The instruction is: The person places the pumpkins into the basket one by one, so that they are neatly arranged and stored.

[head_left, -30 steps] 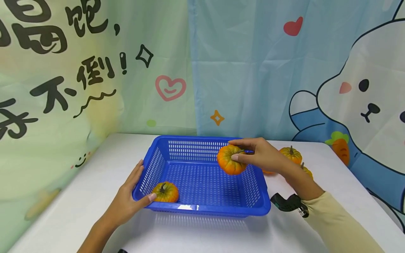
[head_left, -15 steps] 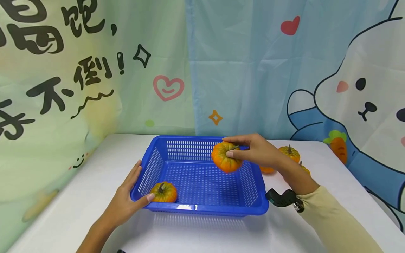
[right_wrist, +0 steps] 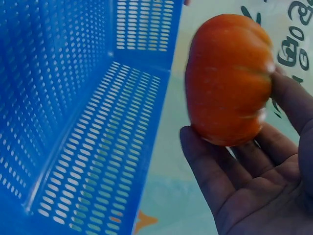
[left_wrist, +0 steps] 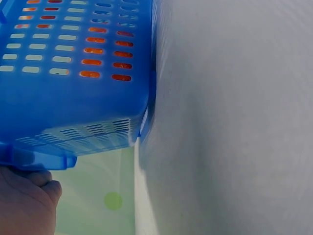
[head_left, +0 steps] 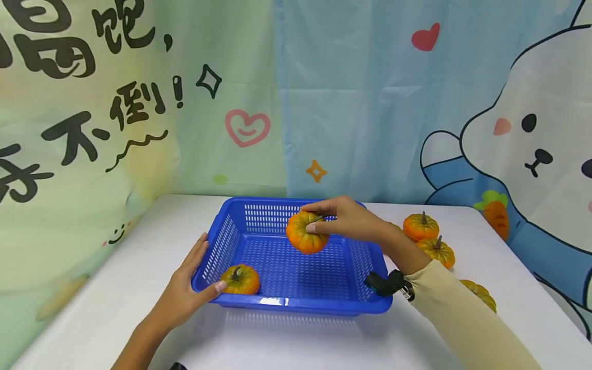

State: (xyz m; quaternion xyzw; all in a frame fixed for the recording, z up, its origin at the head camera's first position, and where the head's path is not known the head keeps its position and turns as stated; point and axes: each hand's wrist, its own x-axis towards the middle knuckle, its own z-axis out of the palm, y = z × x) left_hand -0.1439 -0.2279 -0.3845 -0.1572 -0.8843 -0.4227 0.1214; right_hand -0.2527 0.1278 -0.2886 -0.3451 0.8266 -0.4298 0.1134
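A blue plastic basket (head_left: 324,307) with slotted walls stands on the white table. My left hand (head_left: 182,295) holds its left side, thumb over the front left corner of the rim and fingers along the outer wall. Inside that corner sits a small orange-green pumpkin (head_left: 241,280). Another small orange pumpkin (head_left: 302,237) is pinched in my right hand (head_left: 349,218), between thumb and fingers, and hangs above the basket's inside. In the right wrist view this pumpkin (right_wrist: 230,81) is held higher than the basket's slotted wall (right_wrist: 98,142).
To the right of the basket lie several more small pumpkins, among them an orange one (head_left: 421,226), one in front of it (head_left: 437,252) and one partly behind my sleeve (head_left: 480,294). A printed cloth backdrop (head_left: 351,118) hangs behind the table (head_left: 287,344).
My right hand has carried its pumpkin leftward, from near the basket's right wall to over its middle. More pumpkins on the right now show. My left hand stays on the basket.
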